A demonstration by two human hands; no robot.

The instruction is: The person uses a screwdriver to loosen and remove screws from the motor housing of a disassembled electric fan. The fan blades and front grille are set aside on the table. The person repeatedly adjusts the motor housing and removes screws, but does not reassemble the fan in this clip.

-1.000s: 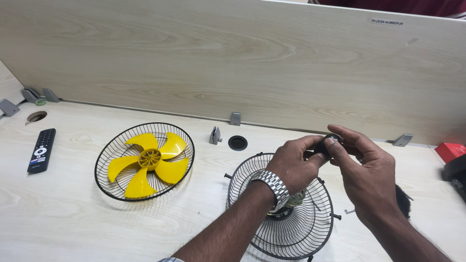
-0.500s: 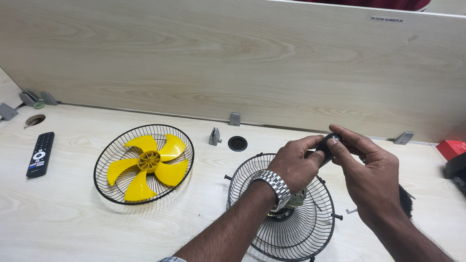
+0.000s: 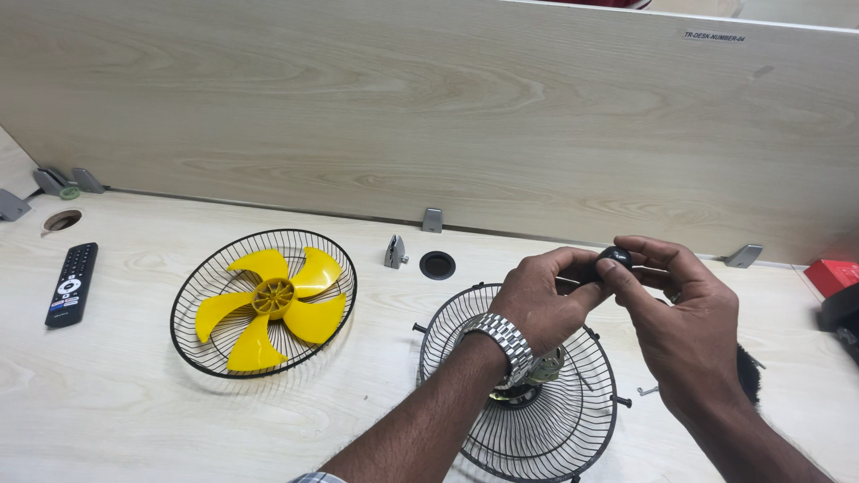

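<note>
Now both hands, left hand & right hand, pinch black knob above rear fan grille.

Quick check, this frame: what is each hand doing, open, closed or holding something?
Left hand: closed, fingertips pinching the small black knob.
Right hand: closed, fingertips on the same knob, above the black fan guard.

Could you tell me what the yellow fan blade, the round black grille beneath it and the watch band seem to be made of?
Yellow five-bladed fan blade: probably moulded plastic, smooth with a slight sheen. Round black grille: thin wire, likely painted or coated metal. Silver watch band on the left wrist: polished metal links, by their bright glints.
</note>
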